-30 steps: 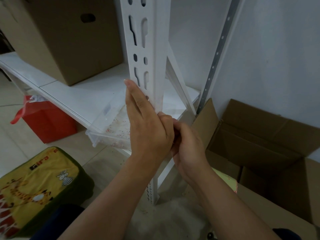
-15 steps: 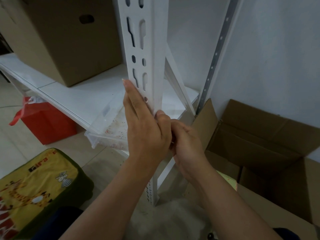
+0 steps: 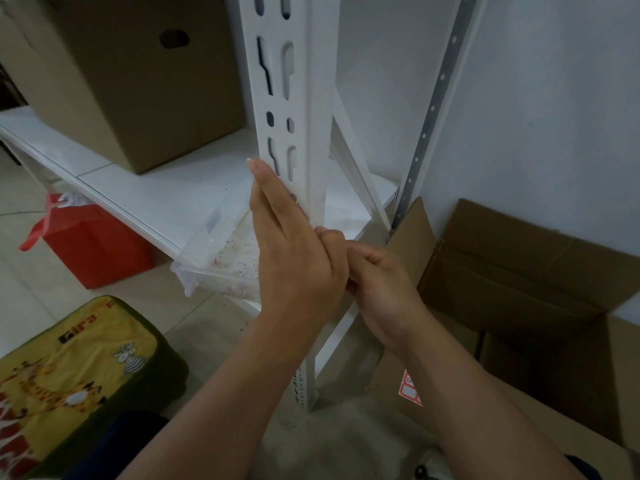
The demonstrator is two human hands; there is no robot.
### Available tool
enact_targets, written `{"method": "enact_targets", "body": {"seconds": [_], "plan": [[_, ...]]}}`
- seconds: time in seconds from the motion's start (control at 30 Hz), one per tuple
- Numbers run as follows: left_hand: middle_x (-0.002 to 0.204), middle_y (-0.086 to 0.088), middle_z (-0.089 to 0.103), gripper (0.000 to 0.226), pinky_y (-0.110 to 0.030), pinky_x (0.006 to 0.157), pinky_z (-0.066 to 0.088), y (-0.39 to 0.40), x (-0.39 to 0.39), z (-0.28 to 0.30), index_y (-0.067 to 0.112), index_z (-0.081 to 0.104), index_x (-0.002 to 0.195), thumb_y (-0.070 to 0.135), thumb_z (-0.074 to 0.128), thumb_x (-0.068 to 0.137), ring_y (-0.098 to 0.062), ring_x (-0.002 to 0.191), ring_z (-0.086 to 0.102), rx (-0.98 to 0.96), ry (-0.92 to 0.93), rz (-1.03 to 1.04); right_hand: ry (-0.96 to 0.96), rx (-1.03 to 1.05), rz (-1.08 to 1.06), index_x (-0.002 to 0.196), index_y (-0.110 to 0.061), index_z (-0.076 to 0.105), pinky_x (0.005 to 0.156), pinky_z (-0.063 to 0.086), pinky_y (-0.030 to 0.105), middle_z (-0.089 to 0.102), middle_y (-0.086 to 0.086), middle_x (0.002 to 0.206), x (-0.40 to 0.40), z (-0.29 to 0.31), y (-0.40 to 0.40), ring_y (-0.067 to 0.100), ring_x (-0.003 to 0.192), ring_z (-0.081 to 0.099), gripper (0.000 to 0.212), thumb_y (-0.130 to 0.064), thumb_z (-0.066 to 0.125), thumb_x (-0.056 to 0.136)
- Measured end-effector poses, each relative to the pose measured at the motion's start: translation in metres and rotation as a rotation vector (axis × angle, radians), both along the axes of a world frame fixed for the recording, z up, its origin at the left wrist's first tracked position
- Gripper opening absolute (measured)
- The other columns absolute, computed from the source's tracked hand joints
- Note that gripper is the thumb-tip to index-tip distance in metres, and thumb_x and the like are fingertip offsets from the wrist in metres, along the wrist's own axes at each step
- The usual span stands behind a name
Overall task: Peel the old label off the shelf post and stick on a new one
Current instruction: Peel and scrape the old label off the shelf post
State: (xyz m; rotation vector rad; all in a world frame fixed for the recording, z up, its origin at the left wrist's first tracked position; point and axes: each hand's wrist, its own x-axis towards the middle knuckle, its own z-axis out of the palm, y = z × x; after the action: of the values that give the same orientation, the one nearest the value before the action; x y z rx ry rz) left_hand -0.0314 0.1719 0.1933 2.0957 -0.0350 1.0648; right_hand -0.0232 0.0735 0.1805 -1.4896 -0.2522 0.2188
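Here the left hand (image 3: 298,268) hides the right hand's (image 3: 381,289) fingers (image 3: 358,252) at the shelf post (image 3: 304,98).

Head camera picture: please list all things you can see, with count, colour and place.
shelf post: 1, white, centre.
shelf board: 1, white, left of post.
closed box: 1, brown, on shelf board.
plastic tray: 1, clear, at the shelf board's front edge.
bag: 1, red, floor under shelf.
cushion: 1, yellow and green, bottom left.
open box: 1, brown, floor at right.
left hand: fingers straight against post.
right hand: curled, behind left hand.
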Motion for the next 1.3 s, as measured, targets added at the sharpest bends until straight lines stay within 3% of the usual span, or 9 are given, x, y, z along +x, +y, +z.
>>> {"method": "enact_targets", "body": {"seconds": [0.07,0.2,0.3,0.43,0.57,0.7,0.93,1.17,1.3], "plan": [[0.155,-0.025,0.014,0.081,-0.036,0.107,0.043,0.0,0.0,0.0,-0.002,-0.011,0.15,0.022,0.033,0.087,-0.034,0.136,0.035,-0.009,0.002,-0.002,-0.006,-0.024,0.021,0.101,-0.018,0.074,0.087,0.051,0.028,0.072,-0.001,0.107,0.0,0.002,-0.002,0.013,0.104,0.066,0.034,-0.019,0.04,0.1],[0.154,-0.025,0.016,0.08,-0.006,0.101,0.03,0.0,0.002,-0.002,-0.003,-0.01,0.15,0.02,0.033,0.086,-0.03,0.134,0.036,-0.018,-0.008,-0.007,0.01,-0.025,0.015,0.093,-0.019,0.076,0.079,0.05,0.021,0.074,-0.003,0.096,-0.003,0.007,-0.005,0.008,0.095,0.067,0.041,-0.016,0.035,0.099],[0.154,-0.022,0.017,0.081,-0.019,0.099,0.043,0.0,0.003,-0.004,0.0,-0.011,0.15,0.018,0.034,0.086,-0.029,0.128,0.04,-0.019,-0.018,0.002,0.041,0.007,-0.002,0.073,-0.032,0.078,0.077,0.049,0.02,0.075,-0.009,0.088,-0.007,0.01,-0.007,0.003,0.09,0.068,0.054,-0.015,0.033,0.099],[0.148,-0.025,0.025,0.085,-0.044,0.085,0.056,0.003,0.004,-0.008,-0.001,-0.009,0.151,0.008,0.041,0.083,-0.036,0.119,0.048,-0.015,-0.032,-0.018,0.033,0.012,0.021,0.072,-0.038,0.077,0.082,0.048,0.022,0.075,-0.01,0.092,-0.01,0.011,-0.008,0.004,0.093,0.068,0.058,-0.016,0.03,0.098],[0.141,-0.025,0.032,0.085,-0.041,0.075,0.057,0.006,0.003,-0.008,-0.004,-0.005,0.151,0.022,0.041,0.085,-0.026,0.107,0.049,0.005,-0.03,-0.025,0.034,0.03,0.023,0.078,-0.036,0.078,0.09,0.049,0.03,0.075,-0.005,0.096,-0.008,0.008,-0.009,0.01,0.099,0.068,0.056,-0.017,0.029,0.098],[0.139,0.014,0.023,0.079,-0.018,0.095,0.046,0.001,0.005,-0.005,-0.001,0.003,0.151,0.026,0.047,0.091,0.006,0.123,0.034,-0.084,-0.12,-0.026,0.047,0.039,0.009,0.077,-0.031,0.078,0.088,0.048,0.029,0.075,-0.002,0.096,-0.006,0.007,-0.008,0.011,0.097,0.068,0.056,-0.017,0.028,0.099],[0.139,0.004,0.019,0.072,-0.041,0.09,0.054,-0.005,0.008,-0.002,-0.002,0.007,0.148,0.022,0.047,0.093,-0.027,0.124,0.044,-0.168,-0.153,-0.055,0.049,0.039,0.01,0.076,-0.03,0.077,0.083,0.049,0.025,0.075,-0.004,0.096,-0.007,0.008,-0.01,0.009,0.096,0.068,0.054,-0.018,0.03,0.1],[0.142,-0.01,0.028,0.07,-0.041,0.086,0.056,-0.007,0.01,-0.001,-0.004,0.011,0.147,0.02,0.05,0.093,-0.029,0.122,0.045,-0.226,-0.173,-0.058,0.053,0.014,0.009,0.072,-0.035,0.077,0.083,0.049,0.024,0.075,-0.008,0.093,-0.008,0.009,-0.009,0.006,0.093,0.068,0.058,-0.019,0.029,0.1],[0.138,0.006,0.019,0.07,-0.032,0.094,0.052,-0.009,0.013,-0.004,-0.005,0.009,0.147,0.016,0.049,0.092,-0.018,0.125,0.041,-0.211,-0.183,-0.05,0.057,0.008,0.004,0.078,-0.029,0.076,0.08,0.049,0.022,0.075,-0.007,0.095,-0.007,0.008,-0.01,0.007,0.093,0.068,0.053,-0.02,0.029,0.099]]}}
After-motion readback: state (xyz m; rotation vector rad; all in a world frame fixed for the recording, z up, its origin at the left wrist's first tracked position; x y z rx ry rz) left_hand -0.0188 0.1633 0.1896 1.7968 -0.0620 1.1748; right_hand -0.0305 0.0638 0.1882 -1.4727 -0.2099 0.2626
